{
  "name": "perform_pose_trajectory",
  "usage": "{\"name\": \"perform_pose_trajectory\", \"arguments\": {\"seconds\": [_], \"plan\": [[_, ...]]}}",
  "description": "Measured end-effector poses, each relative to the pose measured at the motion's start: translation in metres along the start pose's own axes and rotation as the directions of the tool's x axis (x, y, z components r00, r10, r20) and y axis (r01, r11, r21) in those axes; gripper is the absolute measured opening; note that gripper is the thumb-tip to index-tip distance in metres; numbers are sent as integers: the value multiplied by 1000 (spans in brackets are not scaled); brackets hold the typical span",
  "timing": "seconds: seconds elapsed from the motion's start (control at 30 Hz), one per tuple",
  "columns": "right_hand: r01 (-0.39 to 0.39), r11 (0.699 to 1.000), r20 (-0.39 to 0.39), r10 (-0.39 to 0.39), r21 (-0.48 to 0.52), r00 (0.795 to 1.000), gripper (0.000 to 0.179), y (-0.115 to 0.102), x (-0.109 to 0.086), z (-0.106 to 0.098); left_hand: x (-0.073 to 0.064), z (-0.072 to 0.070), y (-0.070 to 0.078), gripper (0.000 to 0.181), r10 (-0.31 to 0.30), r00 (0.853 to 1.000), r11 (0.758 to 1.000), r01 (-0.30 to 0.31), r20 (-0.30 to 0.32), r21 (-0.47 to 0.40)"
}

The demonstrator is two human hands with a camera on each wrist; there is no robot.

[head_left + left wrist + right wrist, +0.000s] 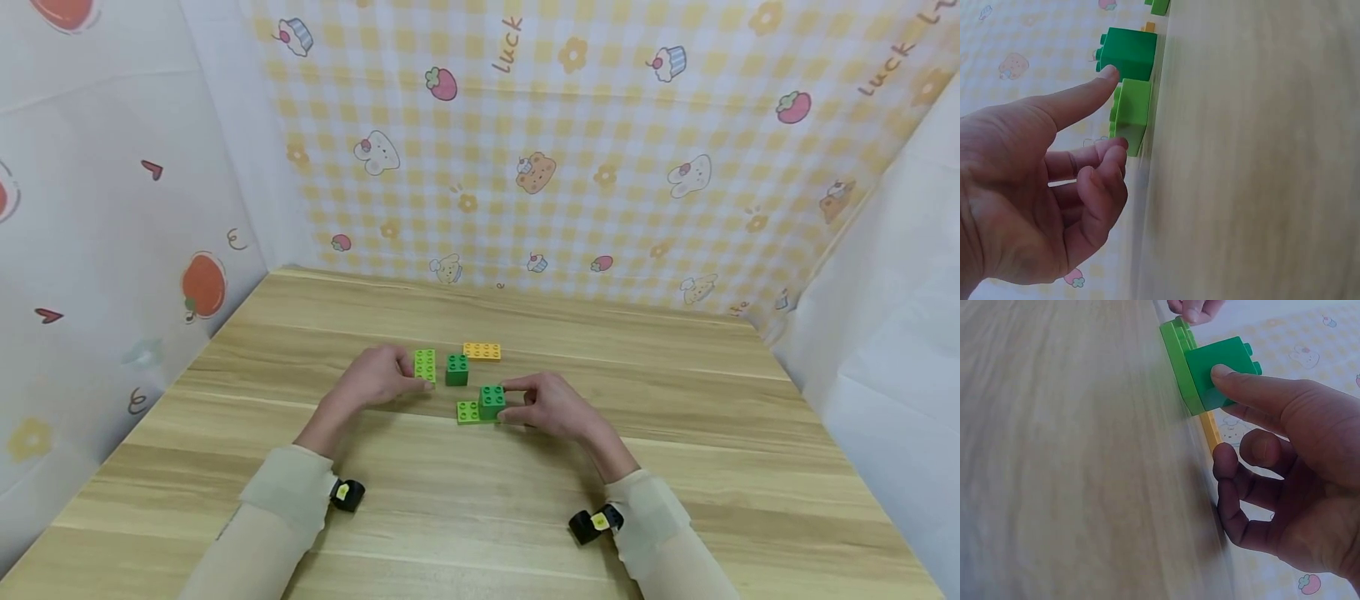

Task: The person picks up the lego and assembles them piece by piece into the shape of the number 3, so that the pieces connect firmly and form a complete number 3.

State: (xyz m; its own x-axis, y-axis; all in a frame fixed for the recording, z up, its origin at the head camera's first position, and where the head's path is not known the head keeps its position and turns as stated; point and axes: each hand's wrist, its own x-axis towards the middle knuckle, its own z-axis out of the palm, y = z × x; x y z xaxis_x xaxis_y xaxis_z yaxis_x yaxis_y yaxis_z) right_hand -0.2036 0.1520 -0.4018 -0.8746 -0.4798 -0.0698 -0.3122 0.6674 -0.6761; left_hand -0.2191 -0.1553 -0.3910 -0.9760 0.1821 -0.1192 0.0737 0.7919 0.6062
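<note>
My right hand [551, 404] pinches a dark green 2x2 building block [492, 402] between thumb and fingers. That block sits over the right end of a light green 2x4 block [467, 412], whose left studs show; in the right wrist view they meet face to face. On the left, my left hand [378, 375] holds another light green block [425, 367], thumb at its near end and fingers round its left side. Its remaining fingers are curled in the left wrist view. A second dark green block [457, 370] stands upright just right of it.
Behind the dark green block lies a flat yellow-orange 2x4 block [482, 351]. The wooden table [675, 400] reaches back to a checked cloth [570, 208], with white cloths [112, 208] at the sides. Each wrist wears a small black camera [348, 495].
</note>
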Motion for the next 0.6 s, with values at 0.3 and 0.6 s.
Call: {"name": "perform_pose_trajectory", "arguments": {"seconds": [0.3, 0.6], "plan": [[7, 1000, -1, -7, 16, 1000, 51, 0, -1, 1, 3, 9, 2, 42, -69, 998, 996, 69, -4, 62], [0, 1000, -1, 0, 6, 1000, 51, -1, -1, 1, 5, 14, 5, 42, -82, 997, 992, 82, -10, 92]]}}
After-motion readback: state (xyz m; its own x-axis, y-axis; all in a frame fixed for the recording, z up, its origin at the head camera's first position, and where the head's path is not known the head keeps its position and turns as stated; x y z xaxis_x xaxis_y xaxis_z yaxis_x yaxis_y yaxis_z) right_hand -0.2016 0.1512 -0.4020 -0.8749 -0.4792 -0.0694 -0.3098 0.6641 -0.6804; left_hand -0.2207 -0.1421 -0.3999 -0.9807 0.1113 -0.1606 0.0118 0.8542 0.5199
